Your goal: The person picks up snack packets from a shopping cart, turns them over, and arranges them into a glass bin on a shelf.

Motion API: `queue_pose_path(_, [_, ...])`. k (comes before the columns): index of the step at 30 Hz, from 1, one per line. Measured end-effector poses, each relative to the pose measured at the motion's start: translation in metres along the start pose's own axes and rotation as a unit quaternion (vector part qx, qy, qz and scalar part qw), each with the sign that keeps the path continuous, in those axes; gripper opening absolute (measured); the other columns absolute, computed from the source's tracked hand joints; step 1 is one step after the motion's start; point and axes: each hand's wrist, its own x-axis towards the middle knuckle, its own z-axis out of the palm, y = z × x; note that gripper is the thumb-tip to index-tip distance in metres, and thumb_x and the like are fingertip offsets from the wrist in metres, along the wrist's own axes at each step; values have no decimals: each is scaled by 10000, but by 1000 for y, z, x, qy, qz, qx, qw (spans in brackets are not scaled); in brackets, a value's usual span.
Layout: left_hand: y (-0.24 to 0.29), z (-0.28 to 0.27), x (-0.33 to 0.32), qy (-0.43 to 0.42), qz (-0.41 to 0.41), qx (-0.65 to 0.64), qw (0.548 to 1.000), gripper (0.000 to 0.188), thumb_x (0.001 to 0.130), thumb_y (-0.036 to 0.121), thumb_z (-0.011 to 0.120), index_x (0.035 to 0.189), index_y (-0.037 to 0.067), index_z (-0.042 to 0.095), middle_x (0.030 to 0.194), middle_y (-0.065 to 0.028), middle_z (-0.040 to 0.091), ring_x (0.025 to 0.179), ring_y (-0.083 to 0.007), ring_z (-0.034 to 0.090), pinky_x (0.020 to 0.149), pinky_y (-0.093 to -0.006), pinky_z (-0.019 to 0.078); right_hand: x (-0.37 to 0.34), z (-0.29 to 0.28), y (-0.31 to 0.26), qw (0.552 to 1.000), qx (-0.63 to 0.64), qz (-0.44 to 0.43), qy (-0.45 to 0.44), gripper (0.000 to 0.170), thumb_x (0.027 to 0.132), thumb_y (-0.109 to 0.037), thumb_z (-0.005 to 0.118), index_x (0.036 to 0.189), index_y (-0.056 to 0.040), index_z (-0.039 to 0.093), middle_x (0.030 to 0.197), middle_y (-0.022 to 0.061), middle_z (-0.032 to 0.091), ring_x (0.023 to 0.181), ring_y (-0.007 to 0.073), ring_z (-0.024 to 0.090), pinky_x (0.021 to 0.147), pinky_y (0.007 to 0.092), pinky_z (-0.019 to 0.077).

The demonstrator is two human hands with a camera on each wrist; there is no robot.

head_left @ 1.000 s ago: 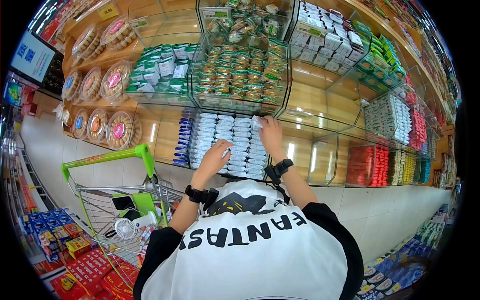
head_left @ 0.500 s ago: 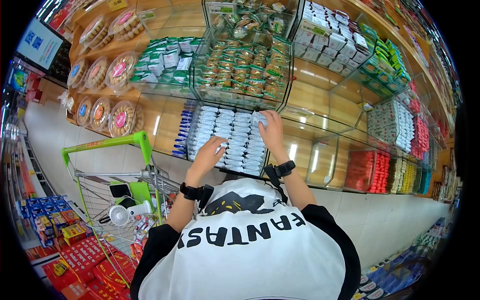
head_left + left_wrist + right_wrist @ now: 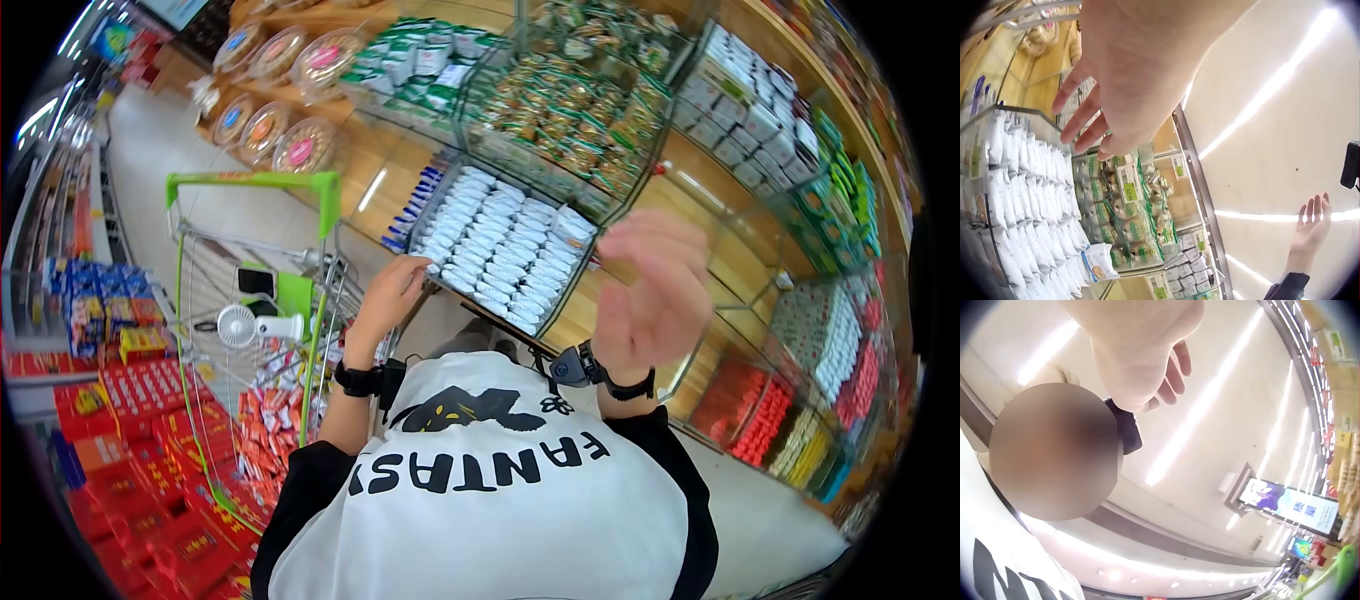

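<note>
Rows of small white packets [image 3: 495,245] fill a clear bin at the front of the shelf. One packet [image 3: 1099,262] with a printed picture and a blue edge lies at the bin's back right corner, turned differently from the rest. My left hand [image 3: 390,300] is at the bin's near left corner, its fingers loosely bent and holding nothing. In the left wrist view the same hand [image 3: 1125,81] hangs above the bin. Raised high and blurred in the head view, my right hand [image 3: 655,290] is empty, its fingers loose. The left wrist view shows this right hand [image 3: 1311,234] up against the ceiling.
At the left stands a shopping cart [image 3: 255,180] with a green handle, holding a white fan [image 3: 238,326] and red packets [image 3: 268,435]. Behind the bin are brown snack packs [image 3: 565,115] and green packs [image 3: 425,65]. Round cookie tubs [image 3: 300,150] line the left shelf.
My right hand has left the packet at the bin's back right corner and risen toward the head. The left hand has drawn back to the bin's left side. The head view has turned.
</note>
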Motion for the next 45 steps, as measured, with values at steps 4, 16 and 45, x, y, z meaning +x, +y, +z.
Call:
queue_pose_path(4, [12, -18, -32, 36, -48, 40, 997, 206, 799, 2, 516, 999, 16, 564, 946, -127, 584, 883, -267, 569, 778, -312, 439, 14, 9, -32, 980, 122, -93, 128, 212, 697, -95, 625, 890, -150, 557, 834, 29, 587, 704, 193, 551, 588, 338, 444])
queue_pose_path(16, [35, -43, -88, 97, -130, 66, 985, 164, 790, 50, 541, 949, 49, 583, 864, -118, 580, 799, -290, 564, 699, -350, 451, 42, -21, -36, 906, 303, -291, -54, 374, 878, -185, 472, 1233, -201, 354, 804, -26, 512, 701, 150, 496, 684, 359, 387])
queue_pose_path(45, [-31, -154, -367, 486, -345, 136, 792, 136, 799, 43, 538, 914, 48, 610, 842, -102, 610, 760, -261, 580, 671, -334, 461, -8, 275, -255, 798, 460, -250, -299, 266, 574, -22, 622, 839, -28, 598, 721, 47, 560, 584, 177, 528, 531, 290, 416])
